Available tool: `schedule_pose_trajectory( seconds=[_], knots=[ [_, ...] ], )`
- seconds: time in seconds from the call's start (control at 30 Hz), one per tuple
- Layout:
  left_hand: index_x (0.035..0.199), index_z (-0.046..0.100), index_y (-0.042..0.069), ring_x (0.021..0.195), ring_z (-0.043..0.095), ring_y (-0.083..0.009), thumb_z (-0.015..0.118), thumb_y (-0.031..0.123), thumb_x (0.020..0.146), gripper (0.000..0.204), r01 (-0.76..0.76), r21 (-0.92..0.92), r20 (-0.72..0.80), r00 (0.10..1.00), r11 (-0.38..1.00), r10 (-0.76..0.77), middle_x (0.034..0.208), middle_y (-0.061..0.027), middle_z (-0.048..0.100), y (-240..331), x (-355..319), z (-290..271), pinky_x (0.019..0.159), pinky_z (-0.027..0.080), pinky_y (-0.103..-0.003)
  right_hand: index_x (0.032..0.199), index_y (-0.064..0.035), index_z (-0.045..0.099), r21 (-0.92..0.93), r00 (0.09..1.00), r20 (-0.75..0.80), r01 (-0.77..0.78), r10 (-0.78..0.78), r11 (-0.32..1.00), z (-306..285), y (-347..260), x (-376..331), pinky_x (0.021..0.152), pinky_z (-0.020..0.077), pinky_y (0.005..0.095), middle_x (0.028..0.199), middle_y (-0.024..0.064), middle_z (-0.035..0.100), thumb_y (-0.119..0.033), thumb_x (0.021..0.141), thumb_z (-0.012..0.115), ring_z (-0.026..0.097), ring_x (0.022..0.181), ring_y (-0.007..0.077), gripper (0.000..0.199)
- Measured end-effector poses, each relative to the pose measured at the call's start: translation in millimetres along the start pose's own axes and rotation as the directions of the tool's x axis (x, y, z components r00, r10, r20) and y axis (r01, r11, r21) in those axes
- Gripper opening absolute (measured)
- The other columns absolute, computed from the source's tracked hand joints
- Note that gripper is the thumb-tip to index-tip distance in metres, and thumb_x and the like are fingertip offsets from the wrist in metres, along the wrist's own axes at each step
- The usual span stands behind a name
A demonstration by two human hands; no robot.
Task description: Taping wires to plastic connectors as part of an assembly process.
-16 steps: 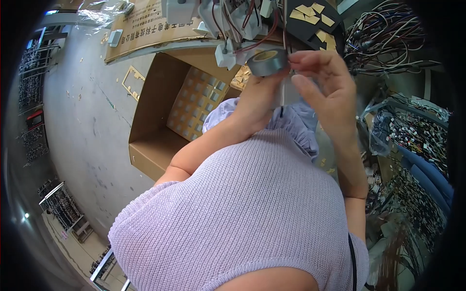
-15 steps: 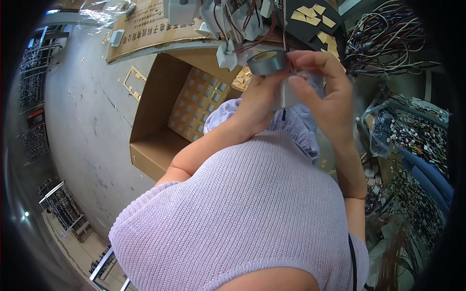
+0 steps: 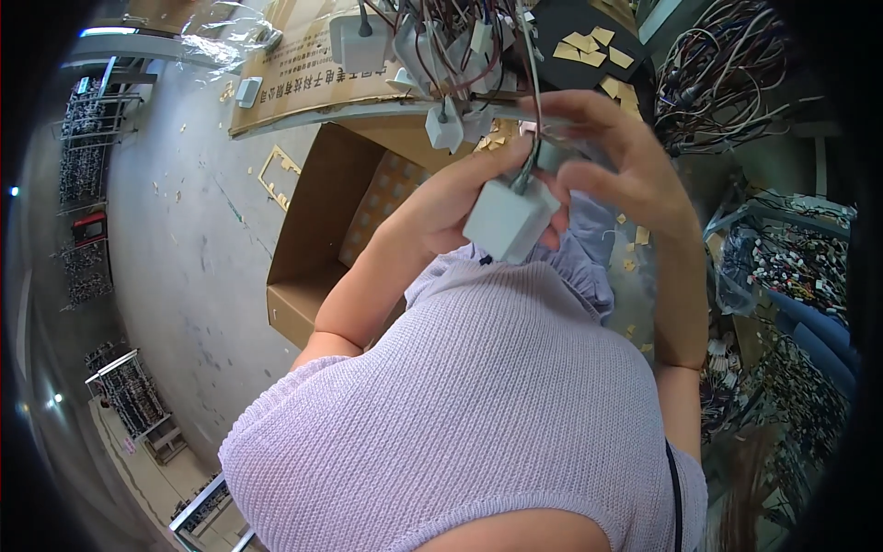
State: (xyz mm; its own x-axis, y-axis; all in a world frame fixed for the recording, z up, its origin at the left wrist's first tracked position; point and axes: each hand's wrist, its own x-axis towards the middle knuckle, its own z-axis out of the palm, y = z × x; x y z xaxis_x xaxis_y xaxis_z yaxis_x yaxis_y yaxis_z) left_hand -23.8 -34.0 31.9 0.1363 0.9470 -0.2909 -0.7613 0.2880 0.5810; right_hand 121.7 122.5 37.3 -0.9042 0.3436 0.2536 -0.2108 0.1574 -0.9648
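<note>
In front of my chest, my left hand (image 3: 451,198) is closed on a white box-shaped housing (image 3: 501,221) with a cable coming out of its top. Fingertips show at the box's far side, and the thumb lies along the cable (image 3: 532,110) above it. A roll of grey tape (image 3: 552,155) sits just behind the cable, partly hidden. My right hand (image 3: 630,166) curves around that roll, its thumb at the roll's edge and its fingers arched above; the hand is slightly blurred.
More white housings (image 3: 443,127) hang on wires at the bench edge. Cardboard (image 3: 322,64) covers the bench, with yellowish pieces (image 3: 579,46) on a black surface. An open carton (image 3: 313,221) stands below on the left. Cable bundles (image 3: 717,74) hang at the right.
The white housing has turned and come nearer, in front of my left fingers. The tape roll has moved from above my left hand to behind the cable, beside my right thumb.
</note>
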Motion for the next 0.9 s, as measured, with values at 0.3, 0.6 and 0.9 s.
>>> schedule_pose_trajectory(
  seconds=[0.3,0.6,0.9],
  knots=[
    [0.112,0.062,0.0,0.088,0.066,-0.0143,0.056,0.016,0.093,0.026,0.046,0.609,-0.379,0.894,0.792,0.24,0.097,-0.008,0.069,-2.3,-1.0,-3.6,0.081,0.05,-0.026,0.109,0.0102,0.06,0.313,0.937,0.076,-0.348,0.342,0.884,-7.9,-27.2,-4.1,0.074,0.053,0.0237,0.092,0.0103,0.066,-0.01,0.079,0.076,0.065,0.084,0.0133,0.04],
    [0.1,0.06,0.0,0.101,0.064,-0.03,0.06,0.017,0.09,0.02,0.218,-0.247,0.045,0.976,0.944,-0.214,0.103,-0.0181,0.064,-11.3,10.4,-18.9,0.088,0.053,-0.038,0.1,-0.0045,0.059,0.175,0.943,-0.255,-0.174,0.215,0.969,40.5,1.5,19.5,0.043,0.0387,0.0182,0.082,0.0008,0.061,-0.013,0.078,0.076,0.053,0.053,0.004,0.03],
    [0.108,0.064,-0.003,0.093,0.062,-0.0138,0.064,0.007,0.086,0.025,0.146,0.197,-0.375,0.925,0.969,-0.063,0.103,-0.008,0.065,14.8,-26.4,-8.7,0.085,0.047,-0.027,0.09,-0.0056,0.067,-0.209,0.98,0.155,0.154,-0.123,0.966,21.6,7.5,-0.2,0.083,0.041,0.0367,0.094,0.0018,0.06,-0.028,0.076,0.074,0.055,0.1,0.0202,0.028]
  ],
)
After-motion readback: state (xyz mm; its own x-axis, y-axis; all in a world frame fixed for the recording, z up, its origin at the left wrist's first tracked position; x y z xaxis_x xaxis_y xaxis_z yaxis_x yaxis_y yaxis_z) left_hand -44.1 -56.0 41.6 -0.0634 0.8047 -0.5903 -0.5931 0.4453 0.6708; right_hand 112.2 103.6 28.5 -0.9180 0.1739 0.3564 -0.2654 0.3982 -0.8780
